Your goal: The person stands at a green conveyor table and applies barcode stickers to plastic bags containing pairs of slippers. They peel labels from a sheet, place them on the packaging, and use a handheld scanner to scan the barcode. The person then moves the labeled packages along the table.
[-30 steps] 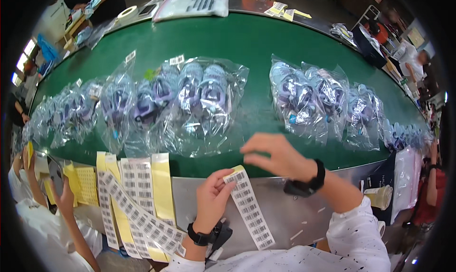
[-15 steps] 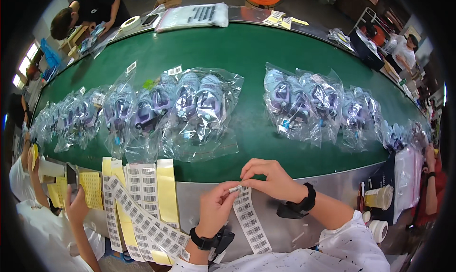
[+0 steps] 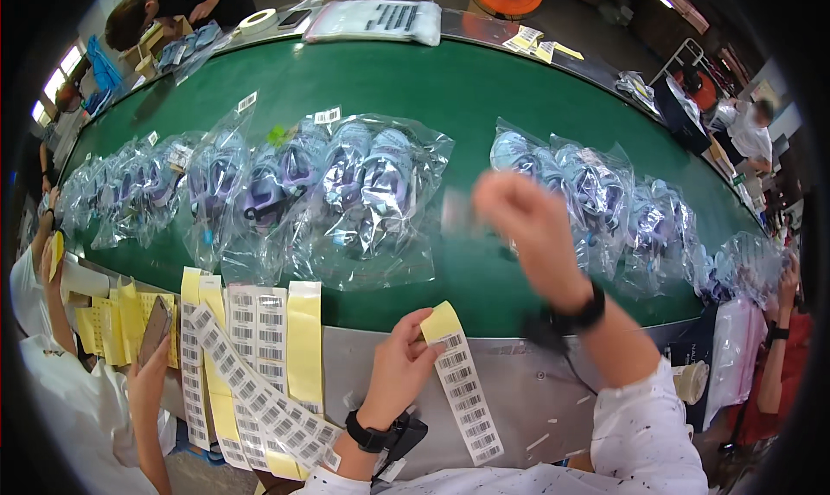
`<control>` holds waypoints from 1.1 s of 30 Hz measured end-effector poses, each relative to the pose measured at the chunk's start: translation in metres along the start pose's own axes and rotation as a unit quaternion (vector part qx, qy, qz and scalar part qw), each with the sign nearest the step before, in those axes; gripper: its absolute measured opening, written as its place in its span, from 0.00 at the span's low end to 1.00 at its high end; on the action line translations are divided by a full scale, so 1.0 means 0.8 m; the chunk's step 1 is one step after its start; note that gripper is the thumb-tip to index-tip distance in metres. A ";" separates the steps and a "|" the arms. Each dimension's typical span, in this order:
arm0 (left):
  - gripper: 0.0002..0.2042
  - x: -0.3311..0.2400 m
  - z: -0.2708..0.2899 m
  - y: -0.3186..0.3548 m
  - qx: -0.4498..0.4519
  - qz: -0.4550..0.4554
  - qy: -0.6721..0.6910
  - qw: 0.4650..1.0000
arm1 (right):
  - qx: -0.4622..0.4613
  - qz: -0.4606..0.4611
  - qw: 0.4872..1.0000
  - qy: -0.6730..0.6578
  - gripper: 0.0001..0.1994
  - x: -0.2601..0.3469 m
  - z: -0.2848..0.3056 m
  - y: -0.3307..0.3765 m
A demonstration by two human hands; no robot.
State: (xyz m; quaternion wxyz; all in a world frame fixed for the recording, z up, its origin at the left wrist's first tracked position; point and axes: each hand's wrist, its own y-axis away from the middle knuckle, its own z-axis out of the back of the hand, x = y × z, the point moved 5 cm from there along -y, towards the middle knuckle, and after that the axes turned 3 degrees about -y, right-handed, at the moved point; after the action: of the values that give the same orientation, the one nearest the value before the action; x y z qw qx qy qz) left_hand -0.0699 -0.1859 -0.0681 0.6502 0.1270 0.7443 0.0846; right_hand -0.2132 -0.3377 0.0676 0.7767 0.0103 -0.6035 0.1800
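Note:
My left hand [image 3: 399, 367] pinches the upper end of a strip of barcode labels [image 3: 467, 397], which hangs down over the metal edge. Bare yellow backing shows at its top. Out over the green belt, my right hand [image 3: 520, 217] is smeared by motion, with a pale, label-sized blur [image 3: 458, 212] at its fingertips. That hand is between two groups of clear bags. The near left group holds blue and purple shoes [image 3: 386, 177] in plastic; another bagged pair [image 3: 596, 184] lies partly behind my right hand and wrist.
More label strips [image 3: 258, 344] hang over the metal edge left of my left hand. A neighbour on the left holds a phone [image 3: 156, 329]. Stacked plastic bags [image 3: 735, 348] and a cup [image 3: 689, 383] stand at right. Across the green belt [image 3: 432, 84] lies a pack of bags [image 3: 376, 21].
My right hand has left the strip and swung up and forward over the belt with a pale piece. Bare yellow backing now shows at the strip's top. My left hand still holds the strip.

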 end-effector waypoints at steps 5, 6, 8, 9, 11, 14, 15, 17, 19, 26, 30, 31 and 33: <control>0.24 -0.015 -0.017 -0.003 0.013 -0.020 0.021 0.999 | -0.091 -0.177 0.975 -0.104 0.05 -0.175 0.042 -0.190; 0.24 -0.013 -0.018 -0.003 0.018 -0.023 0.020 0.999 | -0.100 -0.201 0.972 -0.073 0.04 -0.211 0.046 -0.208; 0.24 -0.009 -0.015 0.001 0.014 -0.016 0.036 0.999 | -0.094 -0.253 0.963 -0.025 0.06 -0.241 0.031 -0.224; 0.24 -0.010 -0.016 0.000 0.016 -0.014 0.035 0.999 | -0.083 -0.277 0.957 0.006 0.06 -0.252 0.030 -0.230; 0.23 -0.005 -0.017 0.000 0.016 -0.004 0.035 0.999 | -0.080 -0.288 0.954 0.037 0.06 -0.260 0.028 -0.240; 0.23 0.004 -0.014 -0.002 0.002 -0.001 0.026 1.000 | -0.089 -0.276 0.949 0.123 0.07 -0.258 0.012 -0.245; 0.23 0.002 -0.016 -0.003 0.003 -0.004 0.027 1.000 | -0.089 -0.258 0.944 0.182 0.09 -0.256 0.010 -0.244; 0.23 -0.004 -0.020 -0.002 0.004 -0.010 0.026 1.000 | -0.089 -0.222 0.924 0.298 0.13 -0.251 0.004 -0.241; 0.23 -0.009 -0.019 -0.001 -0.014 -0.013 0.032 0.999 | -0.086 -0.189 0.906 0.369 0.13 -0.234 -0.016 -0.238; 0.25 -0.020 -0.020 0.003 -0.007 -0.053 0.025 0.998 | -0.021 -0.176 0.943 0.282 0.19 -0.134 0.027 -0.230; 0.26 -0.022 -0.018 0.008 -0.012 -0.053 0.076 0.996 | 0.061 -0.018 0.985 0.159 0.18 -0.088 0.102 -0.159; 0.25 -0.022 -0.018 0.010 -0.004 -0.057 0.074 0.996 | 0.058 -0.040 0.982 0.177 0.19 -0.086 0.123 -0.127; 0.24 -0.023 -0.030 0.012 0.023 -0.065 0.068 0.995 | 0.009 -0.046 0.964 0.262 0.29 -0.109 0.164 -0.059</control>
State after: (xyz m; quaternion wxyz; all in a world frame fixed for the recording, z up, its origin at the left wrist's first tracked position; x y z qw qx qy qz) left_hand -0.0909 -0.1813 -0.0449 0.5989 0.0874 0.7954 0.0330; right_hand -0.3396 -0.4359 0.0307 0.9149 -0.0020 -0.3763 0.1459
